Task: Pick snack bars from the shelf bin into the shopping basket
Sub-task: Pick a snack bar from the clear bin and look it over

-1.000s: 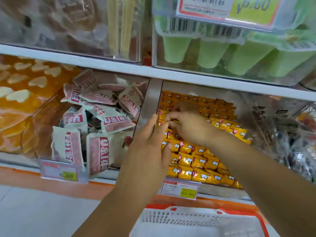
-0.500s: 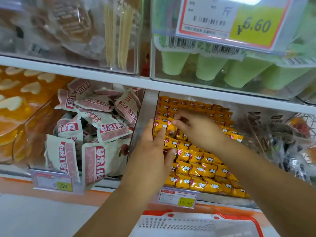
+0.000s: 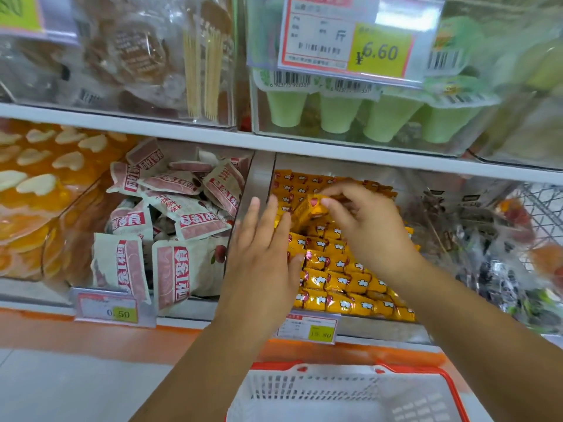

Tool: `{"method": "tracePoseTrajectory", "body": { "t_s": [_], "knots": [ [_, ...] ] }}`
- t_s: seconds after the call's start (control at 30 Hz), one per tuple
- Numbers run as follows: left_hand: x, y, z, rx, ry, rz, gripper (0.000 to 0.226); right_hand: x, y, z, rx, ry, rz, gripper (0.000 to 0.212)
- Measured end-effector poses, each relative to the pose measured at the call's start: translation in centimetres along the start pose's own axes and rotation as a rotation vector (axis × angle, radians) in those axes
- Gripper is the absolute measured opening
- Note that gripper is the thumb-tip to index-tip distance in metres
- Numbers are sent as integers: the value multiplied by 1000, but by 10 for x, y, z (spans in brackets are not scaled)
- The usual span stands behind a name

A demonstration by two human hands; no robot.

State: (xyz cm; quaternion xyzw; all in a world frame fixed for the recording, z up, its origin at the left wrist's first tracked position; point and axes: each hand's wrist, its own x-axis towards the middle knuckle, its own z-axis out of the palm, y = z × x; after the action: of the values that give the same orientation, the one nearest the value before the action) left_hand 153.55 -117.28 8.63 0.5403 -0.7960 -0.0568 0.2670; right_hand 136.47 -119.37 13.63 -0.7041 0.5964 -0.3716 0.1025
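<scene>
Your right hand (image 3: 368,229), at the centre of the frame, reaches into the clear shelf bin (image 3: 259,184) and pinches the held snack bar (image 3: 309,210) between thumb and fingertips, lifted just above the pile; motion blur hides whether more than one bar is in the pinch. Your left hand (image 3: 262,257) is flat with straight fingers, grasping nothing, and lies at the left edge of the same bin, touching the yellow snack bars (image 3: 335,281) that fill it in rows. A price tag (image 3: 307,328) hangs on the bin's front. The shopping basket (image 3: 304,388), white with an orange rim, sits at the bottom centre, directly below the bin. To the left is a bin of pink and white packets (image 3: 170,223); green cups (image 3: 335,114) stand on the shelf above.
</scene>
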Motion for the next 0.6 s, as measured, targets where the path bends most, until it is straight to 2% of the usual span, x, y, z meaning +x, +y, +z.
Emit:
{"method": "tracePoseTrajectory", "body": {
  "t_s": [0.17,0.27,0.4,0.53,0.6],
  "knots": [
    [-11,24,-10,-108,56,28,58,-35,-14,-28,366,135,101,20],
    [-23,36,-17,-311,-66,-25,60,-71,-18,-49,566,180,189,15],
    [-41,50,-26,-670,-208,-105,38,-126,-15,-66,802,237,401,7],
    [-60,63,-28,-908,-319,-221,34,-162,-9,-78,903,157,521,15],
    [-66,71,-28,-991,-296,-264,36,-173,-6,-82,984,106,566,30]
  ]
}}
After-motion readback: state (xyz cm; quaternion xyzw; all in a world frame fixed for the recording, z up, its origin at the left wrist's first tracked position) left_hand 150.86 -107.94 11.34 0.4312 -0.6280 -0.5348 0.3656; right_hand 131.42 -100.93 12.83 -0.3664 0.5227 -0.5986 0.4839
